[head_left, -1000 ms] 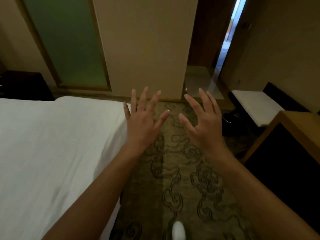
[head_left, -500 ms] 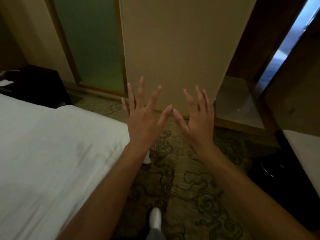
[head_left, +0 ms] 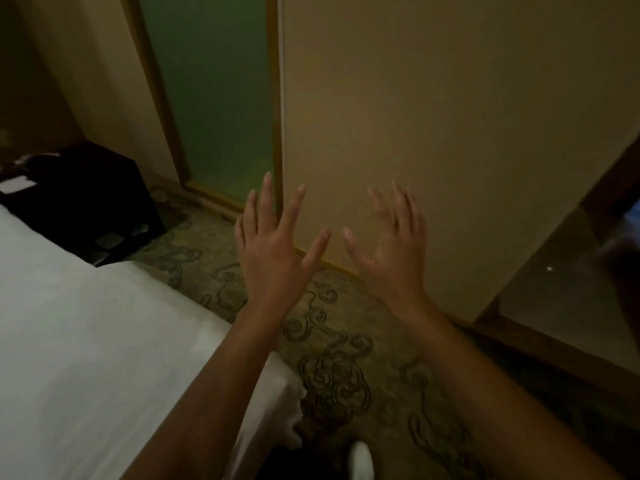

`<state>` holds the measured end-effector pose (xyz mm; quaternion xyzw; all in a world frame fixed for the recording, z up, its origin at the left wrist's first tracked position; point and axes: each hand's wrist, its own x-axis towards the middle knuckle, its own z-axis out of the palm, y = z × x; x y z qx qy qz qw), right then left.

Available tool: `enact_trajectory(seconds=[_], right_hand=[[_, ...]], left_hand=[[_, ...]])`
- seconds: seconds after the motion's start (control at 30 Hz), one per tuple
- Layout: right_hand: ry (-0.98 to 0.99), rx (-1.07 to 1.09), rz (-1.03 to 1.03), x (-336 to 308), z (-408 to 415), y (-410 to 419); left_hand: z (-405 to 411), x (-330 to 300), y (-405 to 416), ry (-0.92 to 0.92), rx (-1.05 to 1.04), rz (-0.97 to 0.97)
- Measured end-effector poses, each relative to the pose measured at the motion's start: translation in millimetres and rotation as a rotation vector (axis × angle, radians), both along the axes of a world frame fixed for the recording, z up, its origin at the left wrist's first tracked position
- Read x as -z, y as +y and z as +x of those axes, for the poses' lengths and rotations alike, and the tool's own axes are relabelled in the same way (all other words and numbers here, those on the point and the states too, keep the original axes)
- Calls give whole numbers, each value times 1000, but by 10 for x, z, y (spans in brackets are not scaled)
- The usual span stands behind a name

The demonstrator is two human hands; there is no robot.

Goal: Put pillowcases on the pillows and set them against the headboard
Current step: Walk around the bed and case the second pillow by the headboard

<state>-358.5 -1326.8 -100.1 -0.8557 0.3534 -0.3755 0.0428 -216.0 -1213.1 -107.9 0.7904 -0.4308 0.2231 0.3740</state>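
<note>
My left hand [head_left: 273, 251] and my right hand [head_left: 393, 252] are both raised in front of me, fingers spread, backs towards me, holding nothing. They hover over the patterned carpet, beyond the corner of the bed [head_left: 86, 341], which is covered by a plain white sheet at the lower left. No pillow, pillowcase or headboard shows in this view.
A beige wall panel [head_left: 433, 116] rises straight ahead with a frosted green glass panel [head_left: 214, 98] to its left. A dark bedside cabinet [head_left: 90, 199] stands at the left beyond the bed. Patterned carpet [head_left: 346, 358] runs between bed and wall. A white shoe tip [head_left: 360, 459] shows at the bottom.
The view has swung to the left: the doorway and bench have left the frame and the dark cabinet has come in. Both hands stay raised and spread, empty.
</note>
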Motion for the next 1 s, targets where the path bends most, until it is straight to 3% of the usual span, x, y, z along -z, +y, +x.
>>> enact_trajectory(seconds=[0.03, 0.2, 0.23, 0.3, 0.33, 0.4, 0.43, 0.5, 0.53, 0.6, 0.63, 0.7, 0.73, 0.8, 0.83, 0.9, 0.93, 1.0], right_hand=[[-11, -68, 22, 98, 494, -681], [20, -215, -53, 259, 1549, -1738], [19, -328, -40, 263, 2184, -2139], [19, -351, -105, 225, 2456, -2252], [18, -467, -37, 222, 3075, -2526], [8, -480, -47, 279, 3203, -2582], [9, -596, -16, 252, 3865, -2806], [42, -615, -39, 292, 4042, -2919], [71, -698, -9, 373, 4736, -3139], [123, -709, -32, 415, 4955, -3308], [138, -745, -22, 539, 5682, -3440], [140, -752, -89, 486, 6013, -3529], [130, -836, -69, 426, 6802, -3412], [121, -854, -111, 319, 7159, -3352], [116, -951, -45, 267, 7797, -3144], [132, -946, -27, 338, 7954, -3091], [144, -1045, 26, 304, 8610, -2862], [157, -1063, 29, 363, 8873, -2821]], left_hand=[[428, 87, -614, -11, -75, 10], [1192, 341, -1592, 47, -155, 45], [1639, 388, -1925, 71, -283, 73], [1832, 386, -2039, 72, -283, 61], [2296, 380, -2248, 107, -404, 78], [2473, 424, -2259, 118, -426, 58], [3032, 403, -2399, 136, -538, 43], [3292, 407, -2417, 142, -570, 24], [3920, 519, -2590, 160, -663, 11], [4126, 553, -2740, 192, -678, -9], [4784, 689, -2922, 217, -719, 7], [5047, 675, -3140, 234, -682, 35], [5685, 647, -3069, 241, -751, 53], [5953, 611, -3038, 229, -746, 36], [6418, 561, -2816, 239, -859, 52], [6560, 604, -2655, 243, -898, 75], [7068, 541, -2381, 236, -1010, 77], [7319, 515, -2191, 249, -1045, 48]])
